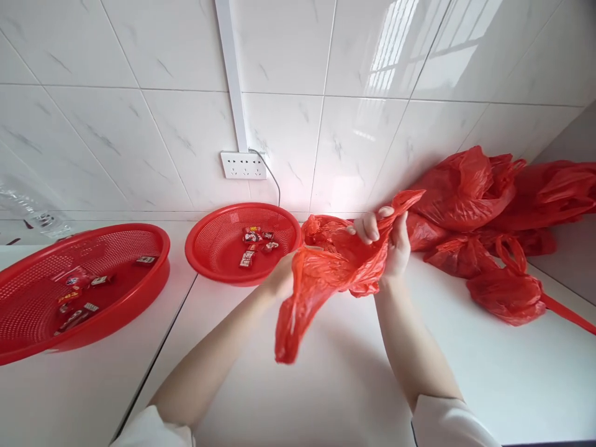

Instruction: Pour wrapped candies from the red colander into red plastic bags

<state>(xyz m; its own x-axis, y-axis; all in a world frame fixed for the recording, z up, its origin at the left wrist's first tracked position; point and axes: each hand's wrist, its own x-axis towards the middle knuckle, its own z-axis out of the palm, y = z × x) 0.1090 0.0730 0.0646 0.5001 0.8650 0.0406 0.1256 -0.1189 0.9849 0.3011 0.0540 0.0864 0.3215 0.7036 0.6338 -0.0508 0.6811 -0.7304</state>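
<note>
A thin red plastic bag is held up above the table in front of me, crumpled, with one handle loop drooping at the lower left. My right hand grips the bag's right side, fingers curled over the plastic near its raised upper corner. My left hand is against the bag's left side, and its fingers are hidden by the plastic. Just behind the left hand stands a round red plastic basket with several small wrapped sweets in it. Whether the bag contains anything cannot be seen.
A larger red basket with several wrapped packets stands at the left. Filled red bags are heaped at the right against the wall, a smaller knotted one in front. A clear plastic bottle lies back left. The tiled wall carries a socket.
</note>
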